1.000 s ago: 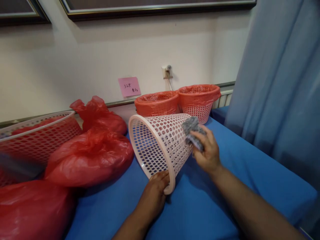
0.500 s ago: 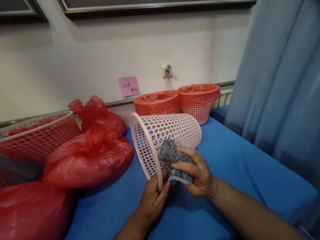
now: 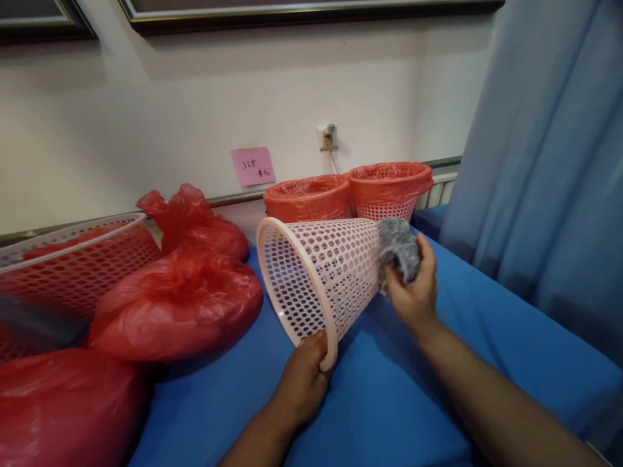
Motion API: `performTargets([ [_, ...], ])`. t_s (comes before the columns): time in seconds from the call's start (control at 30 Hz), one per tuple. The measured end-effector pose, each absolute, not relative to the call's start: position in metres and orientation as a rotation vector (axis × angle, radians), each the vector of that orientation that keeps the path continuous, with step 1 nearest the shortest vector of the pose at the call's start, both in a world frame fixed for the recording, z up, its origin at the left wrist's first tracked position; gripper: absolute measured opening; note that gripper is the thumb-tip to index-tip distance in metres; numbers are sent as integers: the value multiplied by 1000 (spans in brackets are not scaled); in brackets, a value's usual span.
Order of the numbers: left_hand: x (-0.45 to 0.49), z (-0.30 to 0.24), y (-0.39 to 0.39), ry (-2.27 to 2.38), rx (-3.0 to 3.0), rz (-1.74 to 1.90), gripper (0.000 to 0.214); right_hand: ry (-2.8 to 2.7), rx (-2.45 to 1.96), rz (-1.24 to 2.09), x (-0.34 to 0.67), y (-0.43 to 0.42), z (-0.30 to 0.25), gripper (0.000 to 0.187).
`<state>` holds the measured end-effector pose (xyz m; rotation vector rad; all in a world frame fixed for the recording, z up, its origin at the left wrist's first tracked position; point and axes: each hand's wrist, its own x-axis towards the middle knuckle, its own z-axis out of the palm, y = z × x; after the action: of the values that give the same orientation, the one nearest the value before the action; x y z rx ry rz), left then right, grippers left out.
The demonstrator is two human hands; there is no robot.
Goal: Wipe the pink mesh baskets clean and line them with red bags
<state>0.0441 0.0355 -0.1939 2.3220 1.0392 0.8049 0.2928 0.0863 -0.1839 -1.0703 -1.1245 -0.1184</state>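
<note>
"What are we gripping on the left?"

"With our left grip (image 3: 309, 375) we are clamping the white perforated basket (image 3: 343, 266) by the near side of its rim. The basket is lying tipped on its side just beyond that grip, its mouth facing leftward."

"And on the right?"

"We are closing our right grip (image 3: 415, 288) around a bunched gray cloth (image 3: 398, 241), which we are holding against the basket's narrow end, farther off and to the right of the left grip."

"What else are we seeing?"

"Left of the left grip, red bags (image 3: 180, 311) are lying on the blue tabletop (image 3: 384, 405). Beyond both grips, two red-lined baskets (image 3: 306, 202) are standing side by side."
</note>
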Motion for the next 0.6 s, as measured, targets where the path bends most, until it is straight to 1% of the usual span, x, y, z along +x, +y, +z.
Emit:
performTargets([
  [0.03,46,-193,36,1015,2332,798,48,-1293,-944,-229,282,71,-180,84],
  [0.1,47,-193,36,979,2343,793,47,-1555,-752,-339,264,47,-174,79],
  [0.2,46,-195,36,988,2347,797,49,-1704,-716,-309,255,39,-171,71],
  [0.33,43,-197,38,1019,2374,774,56,-1582,-933,-185,281,74,-181,71],
  [0.47,43,-199,38,1006,2377,757,57,-1318,-1336,-98,319,111,-194,63],
  [0.53,43,-199,38,997,2380,733,56,-1240,-1474,-65,328,116,-195,65],
  [0.6,43,-199,38,994,2389,722,55,-1265,-1448,-90,324,110,-190,69],
])
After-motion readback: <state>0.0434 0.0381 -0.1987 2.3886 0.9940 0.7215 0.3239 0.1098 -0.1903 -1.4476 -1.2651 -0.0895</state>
